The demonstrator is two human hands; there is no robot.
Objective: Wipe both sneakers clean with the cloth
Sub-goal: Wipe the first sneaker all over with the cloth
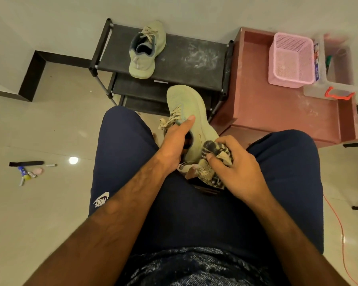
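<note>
Pale-green fabric sneaker [186,100], gripped by the left hand [178,139], is mid-wipe under the right hand [236,168] clutching a bunched striped cloth [212,147]; the twin sneaker [145,50] likely comes next.

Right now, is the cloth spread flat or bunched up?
Bunched: the right hand grips the cloth as a wad, pressed against the side of the sneaker.

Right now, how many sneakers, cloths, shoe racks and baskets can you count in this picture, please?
Sneakers: 2 (held sneaker gripped by the left hand; second sneaker on top of the shoe rack)
Cloths: 1 (cloth gripped by the right hand)
Shoe racks: 1
Baskets: 1 (pink basket)
Total: 5
</note>
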